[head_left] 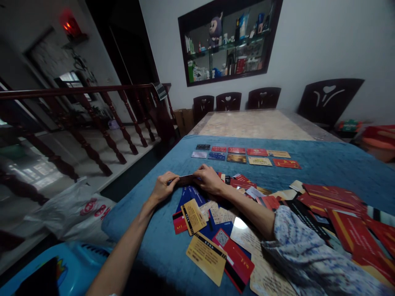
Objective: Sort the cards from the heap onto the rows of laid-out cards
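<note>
A dark card (186,179), seen nearly edge-on, is held between my two hands above the blue cloth. My left hand (164,186) pinches its left end between thumb and fingers. At the other end, my right hand (208,179) grips it, with the fingers partly covering it. Below the hands lies a loose pile of cards, among them a gold card (194,216), another gold card (207,255) and a red card (236,259) with a black stripe. Beyond my hands, two rows of cards lie flat, including a black card (203,146) and a red card (286,163).
Many red cards (348,230) are heaped at the right, near my sleeve. The blue cloth (148,185) covers the table's near part. Left of it stand a plastic bag (83,209), a blue plastic chair (77,263) and a wooden railing (92,89). Chairs (264,98) line the far side.
</note>
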`<state>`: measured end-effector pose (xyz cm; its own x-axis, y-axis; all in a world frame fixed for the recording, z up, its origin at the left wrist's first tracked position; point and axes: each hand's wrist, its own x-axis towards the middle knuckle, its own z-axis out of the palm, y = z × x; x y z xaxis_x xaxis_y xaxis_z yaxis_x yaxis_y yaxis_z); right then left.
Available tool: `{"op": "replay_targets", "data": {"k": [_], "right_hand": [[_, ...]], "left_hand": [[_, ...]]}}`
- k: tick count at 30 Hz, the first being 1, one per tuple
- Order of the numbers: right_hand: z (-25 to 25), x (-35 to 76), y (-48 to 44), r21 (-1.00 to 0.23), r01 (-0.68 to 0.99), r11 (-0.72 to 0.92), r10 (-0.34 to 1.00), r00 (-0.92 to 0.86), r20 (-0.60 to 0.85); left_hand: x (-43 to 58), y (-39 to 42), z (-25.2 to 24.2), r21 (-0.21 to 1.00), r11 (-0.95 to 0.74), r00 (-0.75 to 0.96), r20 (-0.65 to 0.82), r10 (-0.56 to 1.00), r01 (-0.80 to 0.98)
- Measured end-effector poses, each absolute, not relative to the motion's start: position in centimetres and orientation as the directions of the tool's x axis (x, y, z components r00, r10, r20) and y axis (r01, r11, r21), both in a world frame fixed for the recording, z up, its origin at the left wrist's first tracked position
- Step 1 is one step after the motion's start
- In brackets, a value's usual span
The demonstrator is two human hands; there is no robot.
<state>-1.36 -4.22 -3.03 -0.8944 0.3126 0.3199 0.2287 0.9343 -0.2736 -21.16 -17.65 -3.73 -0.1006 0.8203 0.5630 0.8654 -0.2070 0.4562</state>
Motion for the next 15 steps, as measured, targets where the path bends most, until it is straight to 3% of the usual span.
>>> {"op": "replay_targets", "data": {"k": [15], "right_hand": [[-3.21, -1.34, -3.95, -0.297, 0.244, 0.923, 0.337, -0.885, 0.32]], "left_hand": [[-21.03, -17.22, -4.18, 0.478, -0.149, -0.153, 0.536, 0.83, 0.866]]}}
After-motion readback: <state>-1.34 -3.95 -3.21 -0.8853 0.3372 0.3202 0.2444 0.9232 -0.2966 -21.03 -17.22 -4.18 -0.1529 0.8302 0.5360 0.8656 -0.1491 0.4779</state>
